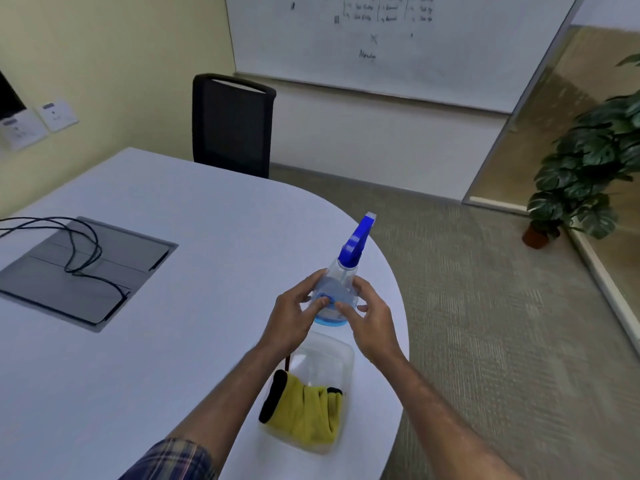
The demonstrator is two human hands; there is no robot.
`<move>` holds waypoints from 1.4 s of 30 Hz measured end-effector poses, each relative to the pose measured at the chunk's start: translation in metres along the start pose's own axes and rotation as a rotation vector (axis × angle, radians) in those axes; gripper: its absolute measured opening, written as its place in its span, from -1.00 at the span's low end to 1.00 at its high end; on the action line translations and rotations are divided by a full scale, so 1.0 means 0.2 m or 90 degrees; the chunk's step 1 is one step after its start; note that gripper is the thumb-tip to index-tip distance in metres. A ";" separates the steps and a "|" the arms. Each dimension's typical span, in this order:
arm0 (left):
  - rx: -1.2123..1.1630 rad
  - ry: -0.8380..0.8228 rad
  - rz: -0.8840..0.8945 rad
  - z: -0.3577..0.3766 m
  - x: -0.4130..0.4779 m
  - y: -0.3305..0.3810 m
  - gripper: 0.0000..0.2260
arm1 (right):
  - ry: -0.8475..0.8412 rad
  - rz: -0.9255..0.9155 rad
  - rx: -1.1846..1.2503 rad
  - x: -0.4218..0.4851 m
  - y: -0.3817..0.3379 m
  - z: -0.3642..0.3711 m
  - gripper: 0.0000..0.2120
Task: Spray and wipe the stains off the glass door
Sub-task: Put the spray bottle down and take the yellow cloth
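Note:
A clear spray bottle (341,285) with a blue trigger head stands near the right edge of the white table (173,209). My left hand (294,317) wraps its left side and my right hand (369,318) its right side, fingers curled on the body. Just below the hands sits a clear plastic tub (332,348) holding a folded yellow cloth (304,408) with black trim. A glass wall panel (561,109) with a metal frame stands at the far right; no stains on it can be made out from here.
A grey cable hatch (114,271) with black cords lies on the table's left. A black chair (232,123) stands behind the table, under a whiteboard (381,46). A potted plant (585,168) sits on the carpet by the glass.

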State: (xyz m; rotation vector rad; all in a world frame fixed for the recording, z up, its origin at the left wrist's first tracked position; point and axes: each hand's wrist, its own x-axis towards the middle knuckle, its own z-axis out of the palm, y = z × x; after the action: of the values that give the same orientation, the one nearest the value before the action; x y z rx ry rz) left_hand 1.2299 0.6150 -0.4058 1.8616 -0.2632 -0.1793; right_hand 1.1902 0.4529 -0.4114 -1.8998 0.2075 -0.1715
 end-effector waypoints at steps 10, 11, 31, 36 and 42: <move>0.019 -0.025 -0.073 0.07 0.13 -0.36 -0.51 | -0.007 0.066 -0.027 0.11 0.31 0.15 -0.49; 0.024 -0.026 -0.078 0.08 0.14 -0.38 -0.51 | -0.007 0.067 -0.030 0.11 0.33 0.15 -0.49; 0.041 -0.041 -0.094 0.11 0.19 -0.57 -0.55 | -0.016 0.084 -0.075 0.16 0.48 0.22 -0.55; 0.048 -0.048 -0.095 0.11 0.19 -0.59 -0.52 | -0.005 0.080 -0.115 0.16 0.51 0.22 -0.54; 0.077 -0.019 -0.108 0.06 0.11 -0.50 -0.46 | 0.054 0.101 -0.110 0.02 0.38 0.17 -0.46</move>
State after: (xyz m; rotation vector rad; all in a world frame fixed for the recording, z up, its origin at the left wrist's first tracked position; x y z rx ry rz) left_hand 1.2568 0.6270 -0.5050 2.0028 -0.1383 -0.3134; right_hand 1.1965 0.4592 -0.4943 -2.0387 0.4415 -0.1311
